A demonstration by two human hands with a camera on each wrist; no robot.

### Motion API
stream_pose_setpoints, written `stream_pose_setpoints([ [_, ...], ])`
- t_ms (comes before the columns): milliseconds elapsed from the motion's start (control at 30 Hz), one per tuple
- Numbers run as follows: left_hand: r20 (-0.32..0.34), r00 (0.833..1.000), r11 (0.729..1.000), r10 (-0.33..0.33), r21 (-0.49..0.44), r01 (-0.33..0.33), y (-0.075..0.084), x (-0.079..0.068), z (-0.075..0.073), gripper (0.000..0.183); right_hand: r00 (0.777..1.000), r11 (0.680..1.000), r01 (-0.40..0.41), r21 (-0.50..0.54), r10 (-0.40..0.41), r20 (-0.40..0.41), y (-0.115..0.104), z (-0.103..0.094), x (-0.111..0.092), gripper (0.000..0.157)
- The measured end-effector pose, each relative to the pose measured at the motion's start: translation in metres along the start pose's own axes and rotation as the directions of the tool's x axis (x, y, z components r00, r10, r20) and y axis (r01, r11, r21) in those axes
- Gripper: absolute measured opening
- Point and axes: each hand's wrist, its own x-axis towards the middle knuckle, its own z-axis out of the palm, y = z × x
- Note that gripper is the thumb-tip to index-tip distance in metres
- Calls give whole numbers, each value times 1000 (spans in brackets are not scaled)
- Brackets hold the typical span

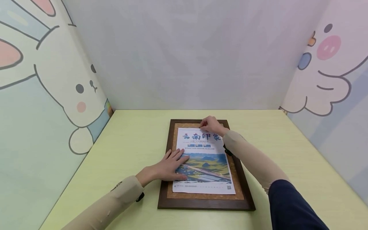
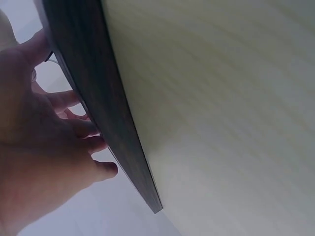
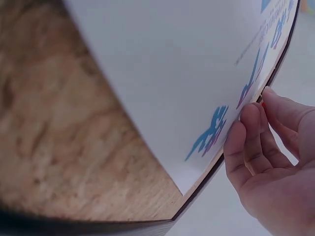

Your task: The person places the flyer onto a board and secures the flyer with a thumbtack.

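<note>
A printed poster with blue Chinese characters and a landscape picture lies on a cork board in a dark wooden frame. My left hand rests with spread fingers on the poster's left side. At the poster's top edge, my right hand pinches a small red pushpin, mostly hidden by the thumb and fingers. The right wrist view shows the poster's corner against bare cork. In the left wrist view the frame's outer side covers part of the left hand.
The framed board lies on a pale yellow-green table. A plain wall rises behind it, and side walls carry cartoon animals. Table surface extends to the left and right of the frame.
</note>
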Motion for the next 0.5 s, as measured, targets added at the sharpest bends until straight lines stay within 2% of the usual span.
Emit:
stream_pose_setpoints([
  [233, 1, 1000, 1000, 5, 4, -5, 0, 1, -1, 81, 999, 999, 40, -18, -40, 2, -1, 2, -2, 9],
  [500, 7, 1000, 1000, 9, 4, -9, 0, 1, -2, 81, 1000, 1000, 12, 15, -12, 9, 0, 4, 0, 7],
])
